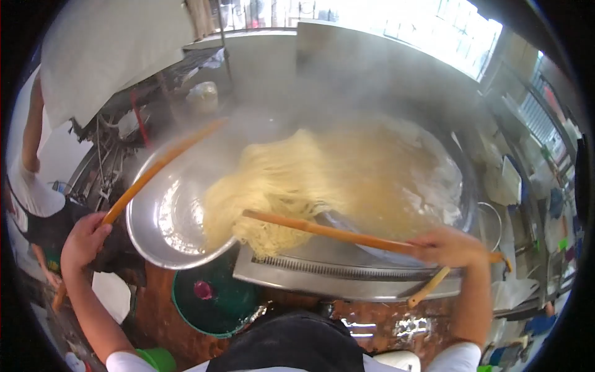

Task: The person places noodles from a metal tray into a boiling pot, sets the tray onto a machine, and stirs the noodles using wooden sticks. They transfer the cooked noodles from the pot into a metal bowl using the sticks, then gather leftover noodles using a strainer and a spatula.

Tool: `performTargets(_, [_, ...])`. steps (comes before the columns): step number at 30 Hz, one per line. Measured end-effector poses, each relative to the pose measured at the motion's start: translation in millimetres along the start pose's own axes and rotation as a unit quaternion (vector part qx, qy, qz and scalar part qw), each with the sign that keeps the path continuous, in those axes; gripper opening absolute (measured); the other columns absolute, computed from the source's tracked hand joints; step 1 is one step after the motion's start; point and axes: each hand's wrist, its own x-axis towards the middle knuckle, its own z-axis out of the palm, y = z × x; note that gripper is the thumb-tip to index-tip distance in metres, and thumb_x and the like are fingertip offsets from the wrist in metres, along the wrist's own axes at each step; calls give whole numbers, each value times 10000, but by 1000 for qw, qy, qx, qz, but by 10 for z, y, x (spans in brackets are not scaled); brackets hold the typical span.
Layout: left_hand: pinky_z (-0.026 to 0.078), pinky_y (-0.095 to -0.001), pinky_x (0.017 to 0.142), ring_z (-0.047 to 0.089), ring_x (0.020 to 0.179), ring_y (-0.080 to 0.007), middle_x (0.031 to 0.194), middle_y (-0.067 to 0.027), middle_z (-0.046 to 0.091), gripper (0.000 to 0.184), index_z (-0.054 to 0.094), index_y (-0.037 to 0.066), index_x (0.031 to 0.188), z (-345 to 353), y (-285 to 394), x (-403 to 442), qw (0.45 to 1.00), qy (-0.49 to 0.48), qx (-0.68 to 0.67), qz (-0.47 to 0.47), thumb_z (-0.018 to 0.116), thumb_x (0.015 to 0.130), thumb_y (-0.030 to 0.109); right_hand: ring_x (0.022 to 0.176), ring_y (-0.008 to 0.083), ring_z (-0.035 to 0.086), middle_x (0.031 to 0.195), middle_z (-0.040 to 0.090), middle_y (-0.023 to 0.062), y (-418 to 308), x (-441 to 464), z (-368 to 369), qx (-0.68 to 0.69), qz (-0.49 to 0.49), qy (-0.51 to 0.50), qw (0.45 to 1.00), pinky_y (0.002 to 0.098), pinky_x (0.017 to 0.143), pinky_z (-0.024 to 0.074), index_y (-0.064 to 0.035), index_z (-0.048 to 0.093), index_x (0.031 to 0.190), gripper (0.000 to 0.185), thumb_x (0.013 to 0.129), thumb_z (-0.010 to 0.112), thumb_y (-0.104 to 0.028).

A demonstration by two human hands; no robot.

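My left hand (85,239) is wrapped round a long wooden stick (145,173), which slants up over the metal basin. In my right hand (451,247) is a second wooden stick (334,232), its tip against a large mass of pale yellow noodles (279,180). The noodles stretch from the big steaming pot (468,211) into the shiny metal basin (145,214). Some bunch over the steel counter edge between the two. Cloudy brownish liquid (396,167) fills the pot. Steam blurs the far side.
Below the counter (347,282) stands a dark green tub (198,310) with a pink object in it. A wooden handle (429,287) juts over the counter's front edge. At far left another person (37,192) stands close by. The floor (396,325) looks wet.
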Motion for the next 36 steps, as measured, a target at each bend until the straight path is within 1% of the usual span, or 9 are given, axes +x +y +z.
performTargets(2, [438, -288, 579, 528, 615, -119, 722, -55, 564, 307, 617, -15, 1072, 101, 935, 191, 991, -120, 47, 32, 583, 828, 168, 789, 130, 598, 875, 681, 46, 277, -388, -187, 74, 77, 9, 994, 294, 710, 477, -39, 616, 1142, 354, 833, 628, -210])
performTargets(4, [469, -335, 669, 599, 699, -194, 794, -110, 623, 312, 621, 7, 1086, 374, 1280, 587, 964, -99, 130, 211, 572, 835, 187, 777, 170, 624, 858, 684, 66, 513, -693, -246, 89, 114, 60, 988, 310, 707, 482, -61, 630, 1130, 342, 823, 627, -212])
performTargets(8, [471, -417, 793, 617, 896, -339, 919, -177, 649, 298, 636, 37, 1048, 1057, 2399, 954, 899, -56, 264, 345, 565, 846, 244, 791, 279, 650, 857, 677, 121, 848, -792, -84, -27, 109, 182, 977, 371, 709, 494, -142, 657, 1104, 312, 808, 622, -233])
performTargets(12, [485, -416, 809, 620, 960, -294, 992, -167, 643, 248, 640, 65, 1035, 1613, 3271, 1110, 833, -93, 487, 248, 497, 880, 196, 878, 341, 624, 946, 660, 138, 1027, -121, 169, -89, 166, 154, 970, 441, 769, 495, -232, 611, 1179, 362, 824, 605, -307])
performTargets(15, [499, -427, 784, 632, 937, -292, 978, -145, 656, 266, 637, 86, 1071, 1957, 3312, 1224, 800, -132, 526, 255, 463, 896, 186, 868, 372, 617, 919, 654, 164, 1331, 602, 414, -92, 127, 184, 970, 469, 773, 481, -141, 614, 1041, 268, 842, 557, -311])
performTargets(24, [510, -419, 702, 650, 810, -273, 903, -141, 648, 283, 596, 34, 1086, 2994, 3162, 1483, 779, -247, 470, 332, 497, 915, 237, 939, 357, 610, 988, 644, 182, 1539, 1666, 807, 81, 60, 253, 962, 450, 804, 472, -137, 597, 1138, 326, 869, 516, -303])
performTargets(30, [398, -282, 436, 484, 509, -123, 643, -20, 496, 257, 581, 45, 1002, 3371, 2004, 1345, 900, -420, -10, 111, 555, 901, 280, 936, 340, 618, 984, 648, 178, 1362, 1257, 1444, 257, 30, 238, 936, 407, 804, 472, -129, 575, 1195, 366, 872, 553, -300])
performTargets(33, [321, -209, 360, 388, 415, -52, 590, 41, 447, 248, 556, 95, 1073, 3548, 1487, 975, 865, -438, -240, -38, 574, 896, 268, 924, 343, 619, 978, 644, 186, 1058, 1096, 1435, 268, 8, 264, 926, 400, 792, 474, -118, 573, 1196, 370, 873, 562, -298])
performTargets(36, [324, -215, 357, 380, 401, -52, 593, 40, 456, 231, 546, 95, 1079, 3589, 1255, 764, 803, -433, -407, -41, 557, 911, 253, 897, 353, 618, 958, 638, 198, 517, 878, 1158, 174, -16, 276, 945, 401, 770, 476, -104, 572, 1194, 370, 879, 558, -297])
